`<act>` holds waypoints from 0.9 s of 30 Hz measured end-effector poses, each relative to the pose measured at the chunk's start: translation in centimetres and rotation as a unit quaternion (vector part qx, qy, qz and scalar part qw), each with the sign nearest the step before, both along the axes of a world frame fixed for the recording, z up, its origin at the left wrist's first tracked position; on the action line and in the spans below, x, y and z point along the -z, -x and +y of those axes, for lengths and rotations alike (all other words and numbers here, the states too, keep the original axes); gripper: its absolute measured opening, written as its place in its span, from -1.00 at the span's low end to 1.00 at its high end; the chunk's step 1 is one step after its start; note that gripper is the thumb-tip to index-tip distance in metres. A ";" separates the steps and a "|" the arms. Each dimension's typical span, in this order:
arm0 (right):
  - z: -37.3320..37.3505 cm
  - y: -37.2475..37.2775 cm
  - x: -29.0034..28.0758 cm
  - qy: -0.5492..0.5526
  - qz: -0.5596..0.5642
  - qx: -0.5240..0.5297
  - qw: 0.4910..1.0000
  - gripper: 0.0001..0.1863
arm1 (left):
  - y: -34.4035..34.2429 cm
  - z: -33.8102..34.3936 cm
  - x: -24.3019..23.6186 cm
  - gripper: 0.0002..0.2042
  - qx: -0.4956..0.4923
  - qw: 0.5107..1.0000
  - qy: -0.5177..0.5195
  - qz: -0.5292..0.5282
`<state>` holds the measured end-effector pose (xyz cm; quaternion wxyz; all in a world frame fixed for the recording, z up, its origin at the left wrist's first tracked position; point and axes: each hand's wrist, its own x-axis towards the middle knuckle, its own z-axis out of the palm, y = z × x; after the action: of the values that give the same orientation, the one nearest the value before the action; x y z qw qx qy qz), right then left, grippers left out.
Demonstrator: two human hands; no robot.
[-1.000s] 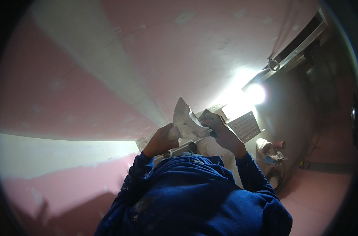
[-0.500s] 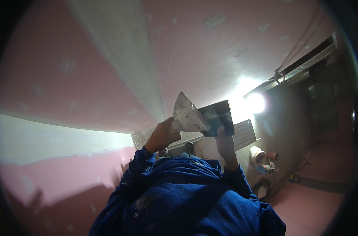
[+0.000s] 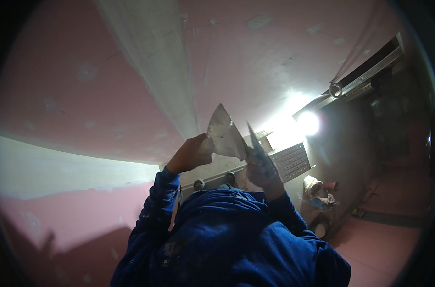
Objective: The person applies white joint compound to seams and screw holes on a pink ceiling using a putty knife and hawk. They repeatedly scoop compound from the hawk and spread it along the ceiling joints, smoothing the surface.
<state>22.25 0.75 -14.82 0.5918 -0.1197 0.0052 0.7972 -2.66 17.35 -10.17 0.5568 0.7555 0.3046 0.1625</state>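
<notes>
A wide plaster-smeared blade point(image 3: 222, 131) sticks up from my left hand point(image 3: 192, 150), whose fingers are closed on its handle. Just right of it, my right hand point(image 3: 260, 170) grips a flat metal trowel point(image 3: 256, 138), now turned nearly edge-on and slightly blurred, with its edge close to the wide blade; whether they touch I cannot tell. Both blue sleeves reach up from the lower edge on either side of my body.
Pink boards point(image 3: 64, 95) with pale plaster bands surround me. A bright lamp point(image 3: 307, 123) shines beside a perforated metal plate point(image 3: 291, 162). Buckets and bags point(image 3: 314, 189) stand on the floor at right. A metal ring point(image 3: 335, 90) hangs near a rail point(image 3: 363, 74).
The trowel has turned from showing its broad dark face half a second ago to nearly edge-on. My left hand and the wide blade have moved slightly up and left.
</notes>
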 end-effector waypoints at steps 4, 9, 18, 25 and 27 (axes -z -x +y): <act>0.1 3.0 3.1 -0.169 -0.223 0.044 0.959 -0.54 | -0.8 -1.1 0.2 -0.40 0.049 0.998 0.008 -0.024; 1.2 2.0 5.4 -0.214 -0.759 0.189 0.585 -0.53 | -1.4 -2.6 -0.1 -0.46 0.050 0.998 -0.002 0.023; 0.7 -7.3 -7.6 -0.121 -0.589 0.147 0.785 -0.67 | 1.0 -2.3 -0.8 -0.61 -0.089 0.996 0.011 0.023; 1.8 -2.7 -17.4 -0.307 -0.887 0.102 0.329 -0.62 | 1.1 -2.9 -2.2 -0.55 -0.091 0.990 0.100 0.040; 2.5 -2.3 -18.1 -0.338 -0.928 0.062 0.146 -0.59 | 1.3 -3.0 -2.8 -0.54 -0.084 0.990 0.107 0.041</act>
<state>24.54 3.22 3.25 0.1808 -0.5570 -0.8101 -0.0293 -3.91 14.36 -7.41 0.6060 0.6689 0.4055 0.1442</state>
